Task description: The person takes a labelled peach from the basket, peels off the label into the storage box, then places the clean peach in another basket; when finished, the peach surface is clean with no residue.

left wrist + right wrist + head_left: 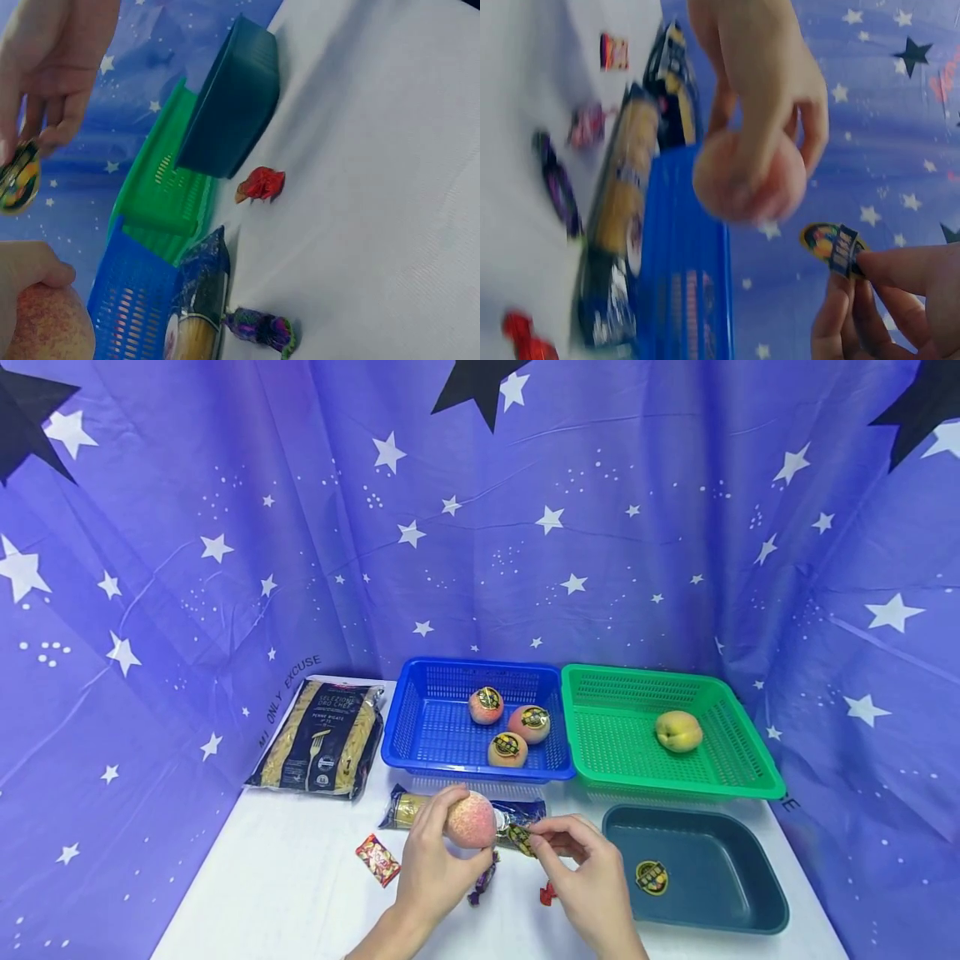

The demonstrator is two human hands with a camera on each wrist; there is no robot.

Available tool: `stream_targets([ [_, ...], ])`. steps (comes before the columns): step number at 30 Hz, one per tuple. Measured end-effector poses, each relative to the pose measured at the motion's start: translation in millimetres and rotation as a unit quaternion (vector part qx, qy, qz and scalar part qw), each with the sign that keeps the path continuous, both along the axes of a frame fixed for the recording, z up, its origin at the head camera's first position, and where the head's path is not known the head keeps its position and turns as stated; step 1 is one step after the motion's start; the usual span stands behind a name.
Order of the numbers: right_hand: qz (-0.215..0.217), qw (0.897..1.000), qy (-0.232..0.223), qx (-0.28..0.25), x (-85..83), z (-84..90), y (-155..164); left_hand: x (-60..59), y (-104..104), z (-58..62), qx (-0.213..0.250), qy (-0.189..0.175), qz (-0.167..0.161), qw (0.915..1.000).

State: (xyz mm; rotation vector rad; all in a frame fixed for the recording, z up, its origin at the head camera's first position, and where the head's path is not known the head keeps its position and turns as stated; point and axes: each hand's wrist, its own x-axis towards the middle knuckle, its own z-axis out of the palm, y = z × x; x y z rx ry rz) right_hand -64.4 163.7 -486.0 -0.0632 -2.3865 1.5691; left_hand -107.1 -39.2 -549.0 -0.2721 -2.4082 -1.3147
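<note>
My left hand [437, 860] grips a pinkish peach [471, 820] above the table, its fingers and thumb round the sides. No sticker shows on the parts of this peach in view. In my right hand [588, 872], thumb and fingertips pinch an oval black-and-gold sticker [832, 246], held apart from the peach in the right wrist view. Another such sticker [652, 877] lies in the dark teal tray [720, 860]. Three peaches with stickers [486, 705] sit in the blue basket [420, 727]. A yellow peach [678, 731] without a visible sticker is in the green basket [607, 743].
A penne bag [318, 739] lies at the back left, and a long pasta pack [405, 808] lies behind my hands. Near them are a red snack packet [378, 860], a purple-wrapped candy [260, 328] and a red-wrapped candy [261, 184]. A starry curtain [480, 593] surrounds the table.
</note>
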Motion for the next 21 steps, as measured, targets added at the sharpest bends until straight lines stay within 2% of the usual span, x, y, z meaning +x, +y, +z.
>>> stream_targets([
  [4,-0.004,1.000,-0.014,0.024,-1.7,5.6,28.1,1.1,-2.6,-2.0,0.011,-0.012,-0.003,0.9999],
  [8,-0.009,0.995,-0.069,0.072,-5.5,13.1,61.8,1.7,-5.5,-5.4,0.018,-0.021,-0.012,0.9995],
  [11,0.007,0.985,-0.110,0.132,-9.6,18.9,90.0,2.1,-7.7,-7.5,0.027,-0.030,-0.021,0.9989],
  [15,0.058,0.969,-0.155,0.186,-17.9,23.0,127.3,3.0,-9.8,-8.5,0.046,-0.041,-0.031,0.9976],
  [17,0.089,0.964,-0.182,0.170,-23.4,22.0,144.9,3.4,-10.3,-8.8,0.055,-0.045,-0.036,0.9968],
  [21,0.163,0.955,-0.232,0.086,-37.3,12.3,179.5,3.7,-10.4,-9.4,0.071,-0.052,-0.050,0.9949],
])
